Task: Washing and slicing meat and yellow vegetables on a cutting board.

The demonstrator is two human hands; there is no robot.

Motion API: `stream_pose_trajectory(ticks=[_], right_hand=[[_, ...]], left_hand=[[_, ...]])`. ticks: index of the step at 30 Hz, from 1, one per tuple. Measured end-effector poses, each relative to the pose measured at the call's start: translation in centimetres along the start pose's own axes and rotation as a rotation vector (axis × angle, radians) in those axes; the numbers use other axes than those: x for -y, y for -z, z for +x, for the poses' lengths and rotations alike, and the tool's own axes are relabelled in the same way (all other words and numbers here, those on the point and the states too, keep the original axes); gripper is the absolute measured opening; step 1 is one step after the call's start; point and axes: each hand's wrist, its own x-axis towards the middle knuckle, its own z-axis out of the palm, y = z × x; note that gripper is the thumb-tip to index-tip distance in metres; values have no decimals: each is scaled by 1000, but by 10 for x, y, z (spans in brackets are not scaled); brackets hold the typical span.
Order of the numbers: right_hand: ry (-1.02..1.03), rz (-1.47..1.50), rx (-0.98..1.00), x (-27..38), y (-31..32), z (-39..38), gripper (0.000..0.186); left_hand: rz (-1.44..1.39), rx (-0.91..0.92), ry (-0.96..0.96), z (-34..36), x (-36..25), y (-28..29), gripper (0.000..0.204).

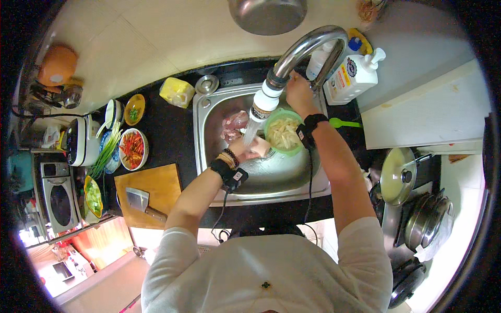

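Note:
In the steel sink (274,177), my left hand (239,149) holds a pale pink piece of meat (257,148) under running water (250,134). More raw meat (234,121) lies just behind that hand. My right hand (299,94) reaches up behind the white spout to the base of the chrome faucet (308,41), fingers curled on its handle, which is mostly hidden. Beside it in the sink sits a green bowl (284,135) of pale sliced pieces. Both wrists wear black straps with small devices and cables.
Left are a wooden board (169,182) with a cleaver (138,198), chilies (133,148), scallions (104,159) and a rice cooker (78,141). A yellow package (177,93) stands behind. Right are a soap bottle (349,78), green spoon (344,123) and lidded pan (396,175).

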Motion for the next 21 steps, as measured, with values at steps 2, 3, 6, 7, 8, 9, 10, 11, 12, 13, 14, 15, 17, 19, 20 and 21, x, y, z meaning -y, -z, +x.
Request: stream_pose_trajectory(ticks=[2,3,6,7,8,9,10,11,12,13,14,15,17,19,20,21], right_hand=[[40,-9,-49,2,-1,-1,48],[32,-4,-47,2,0,-3,47],[56,-119,-84,-5,-10,-1,47],[60,-114,-82,-5,-10,0,47],[84,-87,-101,-6,-10,0,47],[107,-60,-119,-6,-10,1,47],[112,-60,-116,-4,-9,1,47],[112,-85,-106,-3,-8,2,46],[113,-97,-101,-2,-7,2,46],[113,-112,-94,-3,-5,3,45],[117,-115,-67,-1,-3,3,45],[121,-115,-51,0,-4,2,45],[167,-128,-104,-2,-5,3,34],[218,-135,-171,-2,-4,3,23],[222,-131,-159,-1,-3,2,21],[226,-128,-146,1,-2,2,19]], left_hand=[[179,91,58,-17,3,-8,23],[168,19,68,-23,5,-8,21],[72,-16,119,-31,1,-1,22],[131,-16,102,-36,-3,-2,27],[128,-21,100,-35,-5,-1,27],[130,-53,107,-34,-6,-1,28],[128,-81,115,-32,-6,-1,30],[107,-41,116,-29,-5,4,29],[103,-42,114,-26,-1,5,29],[5,-22,100,-21,3,5,26],[-95,-7,83,-16,9,7,23],[47,-5,-1,-1,23,18,26],[100,103,-75,16,29,22,23],[590,334,-668,25,30,25,22],[743,357,-991,29,30,25,22],[563,235,-561,32,26,28,22]])
